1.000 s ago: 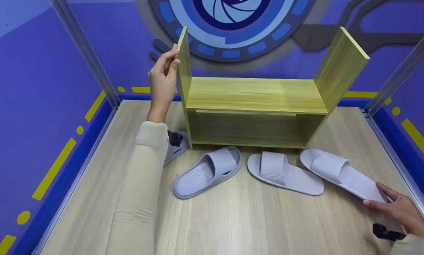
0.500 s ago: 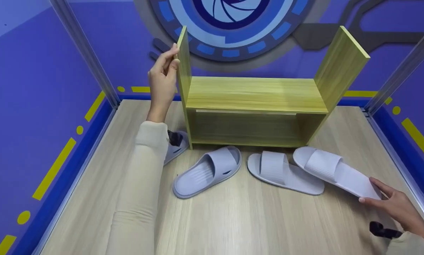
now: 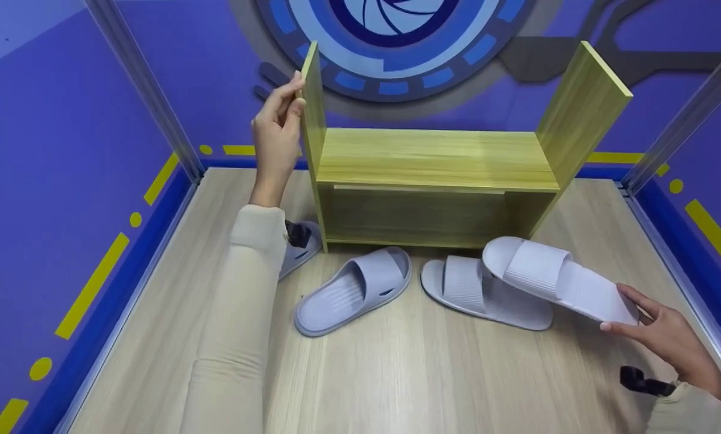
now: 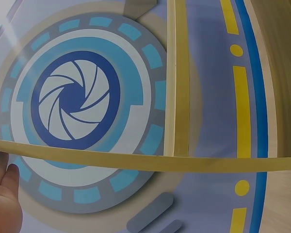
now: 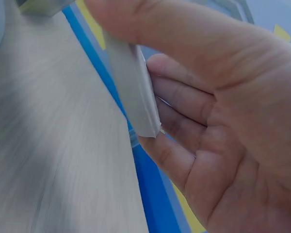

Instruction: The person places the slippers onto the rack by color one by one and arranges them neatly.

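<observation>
My right hand (image 3: 674, 340) pinches the heel end of a white slipper (image 3: 598, 292), thumb on the near side and fingers on the far side. The slipper is raised, its toe above another white slipper (image 3: 517, 304) on the floor. In the right wrist view, the held end (image 5: 136, 92) lies between thumb and fingers. My left hand (image 3: 278, 135) holds the left side panel (image 3: 312, 114) of a yellowish wooden shelf (image 3: 436, 158) near its top; its exact finger wrap is hidden. In the left wrist view, part of this hand (image 4: 4, 194) shows beside the panel's edge (image 4: 126, 162).
A grey slipper (image 3: 351, 292) lies before the shelf's left half. Another grey slipper (image 3: 303, 256) is partly hidden by my left sleeve (image 3: 240, 325). Purple-blue walls (image 3: 77, 157) enclose the wood-grain floor (image 3: 384, 386). The shelf's right panel (image 3: 589, 114) stands upright.
My right hand has lifted the white slipper and carried it leftward and toward the shelf, so it now overlaps the other white slipper in view. The left hand stays on the panel.
</observation>
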A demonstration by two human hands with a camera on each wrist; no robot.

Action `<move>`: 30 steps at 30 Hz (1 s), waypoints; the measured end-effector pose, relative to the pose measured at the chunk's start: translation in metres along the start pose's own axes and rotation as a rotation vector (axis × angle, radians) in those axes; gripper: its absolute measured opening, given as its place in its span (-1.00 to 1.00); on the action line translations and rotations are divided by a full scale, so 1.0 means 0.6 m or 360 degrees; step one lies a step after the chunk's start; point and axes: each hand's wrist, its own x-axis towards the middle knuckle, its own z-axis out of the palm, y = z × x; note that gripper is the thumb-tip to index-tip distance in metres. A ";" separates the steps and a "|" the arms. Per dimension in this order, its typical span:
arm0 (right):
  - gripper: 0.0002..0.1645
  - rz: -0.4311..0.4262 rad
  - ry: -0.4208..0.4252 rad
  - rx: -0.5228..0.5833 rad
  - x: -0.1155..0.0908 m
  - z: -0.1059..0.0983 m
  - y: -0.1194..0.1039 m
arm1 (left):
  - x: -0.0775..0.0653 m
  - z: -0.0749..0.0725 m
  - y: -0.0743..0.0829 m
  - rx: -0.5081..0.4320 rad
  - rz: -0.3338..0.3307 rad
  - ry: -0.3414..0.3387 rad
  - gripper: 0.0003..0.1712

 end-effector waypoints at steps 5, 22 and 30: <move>0.24 -0.0079 0.0057 0.0016 -0.003 -0.001 -0.020 | 0.000 0.000 -0.001 -0.0019 -0.0033 -0.0007 -0.64; 0.18 -0.0245 0.0196 0.0061 -0.012 -0.013 -0.078 | 0.002 0.001 -0.005 -0.0039 -0.0010 0.0022 -0.64; 0.12 -0.0359 0.0313 0.0144 -0.021 -0.016 -0.099 | -0.001 0.002 -0.005 0.0004 0.0079 0.0033 -0.65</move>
